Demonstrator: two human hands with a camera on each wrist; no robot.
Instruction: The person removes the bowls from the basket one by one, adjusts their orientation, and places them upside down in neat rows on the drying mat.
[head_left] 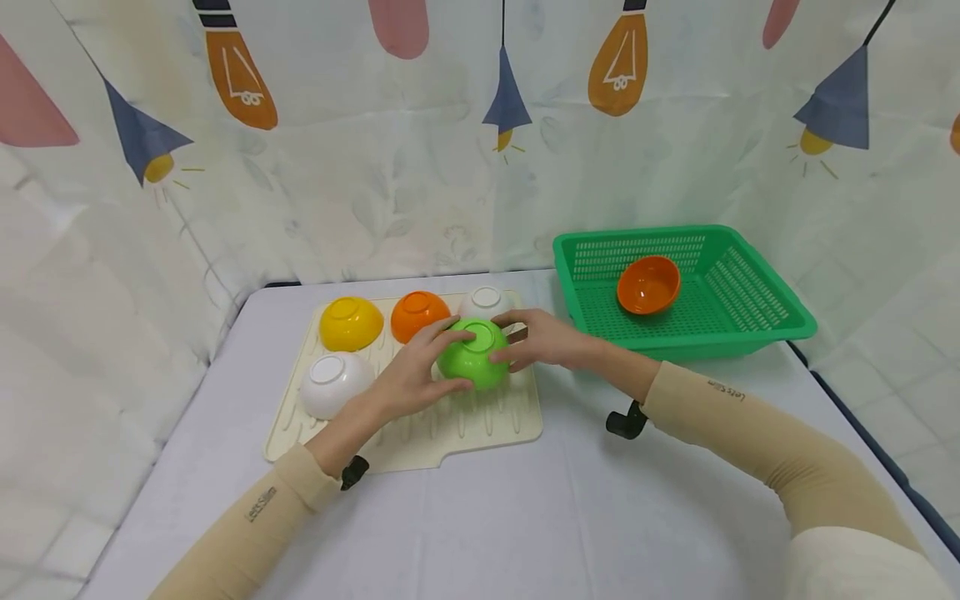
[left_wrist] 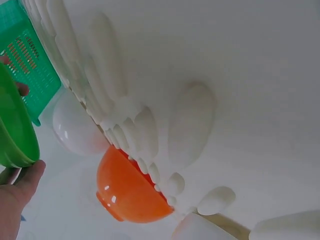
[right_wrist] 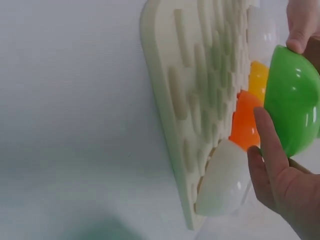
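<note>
An upside-down light green bowl (head_left: 474, 365) is held between both hands above the cream ridged drying mat (head_left: 420, 446). The left hand (head_left: 408, 379) grips its left side, thumb low and fingers on top. On the bowl's right side the right hand (head_left: 551, 340) holds the rim, its fingers spread in the right wrist view. That view shows a gap between the green bowl (right_wrist: 295, 100) and the mat. Behind it, a white bowl (head_left: 484, 302) and an orange bowl (head_left: 417, 315) lie upside down on the mat.
Also face down on the mat are a yellow bowl (head_left: 351, 325) and another white bowl (head_left: 333, 390), the latter close to the left forearm. A green plastic basket (head_left: 750, 329) stands at the back right with an orange bowl (head_left: 648, 286) inside. A patterned curtain (head_left: 450, 192) hangs behind the table.
</note>
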